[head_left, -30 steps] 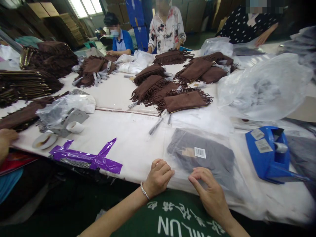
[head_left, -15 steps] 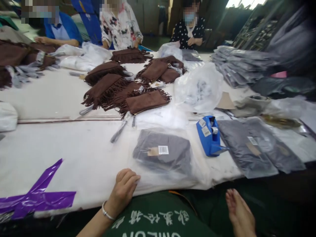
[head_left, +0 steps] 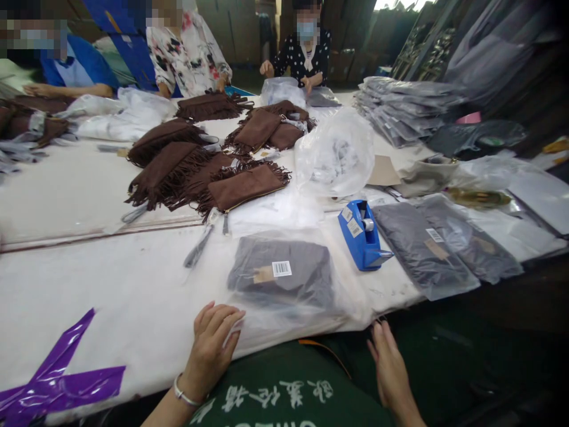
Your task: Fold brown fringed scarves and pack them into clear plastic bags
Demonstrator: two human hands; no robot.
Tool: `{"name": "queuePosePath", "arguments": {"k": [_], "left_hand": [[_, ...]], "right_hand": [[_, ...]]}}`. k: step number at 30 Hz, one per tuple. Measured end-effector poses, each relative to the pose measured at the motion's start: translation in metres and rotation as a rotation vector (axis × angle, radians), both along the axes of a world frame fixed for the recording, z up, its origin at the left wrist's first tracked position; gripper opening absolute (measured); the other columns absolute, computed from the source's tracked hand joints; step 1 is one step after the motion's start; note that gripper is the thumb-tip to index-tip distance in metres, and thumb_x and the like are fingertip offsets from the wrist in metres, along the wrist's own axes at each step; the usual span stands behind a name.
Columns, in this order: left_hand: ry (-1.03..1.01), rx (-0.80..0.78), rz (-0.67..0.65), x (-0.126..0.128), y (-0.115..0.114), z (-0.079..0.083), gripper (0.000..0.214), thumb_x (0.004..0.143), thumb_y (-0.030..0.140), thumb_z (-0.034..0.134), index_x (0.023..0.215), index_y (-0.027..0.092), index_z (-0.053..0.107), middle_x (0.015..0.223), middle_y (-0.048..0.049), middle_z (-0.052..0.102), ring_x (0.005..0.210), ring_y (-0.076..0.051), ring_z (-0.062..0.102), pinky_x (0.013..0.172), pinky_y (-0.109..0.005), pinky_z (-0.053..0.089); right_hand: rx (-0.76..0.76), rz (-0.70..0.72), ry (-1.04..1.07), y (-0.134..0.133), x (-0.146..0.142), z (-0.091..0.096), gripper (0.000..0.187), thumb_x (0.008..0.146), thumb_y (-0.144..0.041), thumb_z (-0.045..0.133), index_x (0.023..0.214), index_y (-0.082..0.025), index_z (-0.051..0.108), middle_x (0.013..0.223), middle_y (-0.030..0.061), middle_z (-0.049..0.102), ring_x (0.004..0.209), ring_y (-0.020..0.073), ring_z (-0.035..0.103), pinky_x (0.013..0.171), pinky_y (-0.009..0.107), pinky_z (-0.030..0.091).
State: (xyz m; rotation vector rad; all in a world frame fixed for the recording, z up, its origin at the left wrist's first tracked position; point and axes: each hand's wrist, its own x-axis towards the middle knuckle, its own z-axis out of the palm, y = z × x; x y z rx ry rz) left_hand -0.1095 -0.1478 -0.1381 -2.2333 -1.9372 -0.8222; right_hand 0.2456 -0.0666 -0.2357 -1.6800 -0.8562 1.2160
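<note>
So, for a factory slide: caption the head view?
Left hand and right hand flank a bagged grey item; fringed brown pouches beyond.

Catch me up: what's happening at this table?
A person at a long white table has their left hand on the edge of a clear plastic bag holding a grey item with a barcode label. Their right hand is just off the table edge. Brown fringed suede pouches lie beyond; co-workers sit across.

White-covered work table (head_left: 66, 284) is laid w/ fringed brown suede clutches (head_left: 243, 188), grey item in clear poly bag (head_left: 280, 276) w/ barcode label, blue tape dispenser (head_left: 361, 234), purple plastic strips (head_left: 62, 379) & approx. stacked grey poly-bagged items (head_left: 404, 112) at far right.
</note>
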Motion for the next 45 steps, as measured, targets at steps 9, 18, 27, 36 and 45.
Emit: {"name": "queuePosePath", "arguments": {"k": [9,18,27,36,45], "left_hand": [[0.211,-0.007,-0.29,0.051,0.06,0.025,0.038,0.089,0.011,0.049,0.125,0.023,0.051,0.116,-0.0059,0.058,0.11,-0.02,0.05,0.109,-0.049,0.023],[0.28,-0.08,-0.455,0.091,0.095,0.033,0.019,0.092,0.03,0.049,0.104,0.019,0.06,0.102,-0.0034,0.062,0.101,-0.016,0.053,0.111,-0.047,0.02],[0.508,-0.077,-0.659,0.118,0.106,0.016,0.029,0.095,0.022,0.039,0.122,0.02,0.052,0.135,-0.0035,0.048,0.126,-0.021,0.037,0.113,-0.047,0.016],[0.236,-0.034,-0.605,0.132,0.115,0.02,0.018,0.094,0.019,0.044,0.102,0.017,0.06,0.105,-0.0011,0.064,0.102,-0.016,0.052,0.111,-0.043,0.022],[0.307,-0.029,-0.653,0.132,0.109,0.013,0.017,0.094,0.018,0.043,0.102,0.015,0.058,0.101,-0.0027,0.064,0.105,-0.015,0.052,0.111,-0.042,0.023]], "right_hand": [[0.912,0.498,-0.812,0.02,-0.03,0.02,0.043,0.079,-0.025,0.063,0.12,-0.023,0.049,0.123,0.0081,0.057,0.128,0.0295,0.039,0.104,0.058,0.032],[1.009,0.482,-0.683,0.031,-0.011,0.029,0.021,0.08,-0.019,0.062,0.1,-0.025,0.058,0.103,0.0037,0.065,0.114,0.0254,0.053,0.102,0.056,0.036],[0.972,0.504,-0.798,0.031,-0.022,0.017,0.042,0.08,-0.02,0.062,0.119,-0.022,0.047,0.126,0.009,0.055,0.13,0.0302,0.036,0.103,0.059,0.033],[1.007,0.467,-0.707,0.034,-0.023,0.026,0.024,0.076,-0.023,0.067,0.098,-0.023,0.056,0.109,0.0052,0.063,0.122,0.0276,0.046,0.104,0.056,0.033],[0.857,0.457,-0.5,0.027,-0.027,0.038,0.007,0.083,-0.019,0.057,0.089,-0.023,0.059,0.104,0.0049,0.064,0.118,0.0257,0.048,0.101,0.053,0.035]]}}
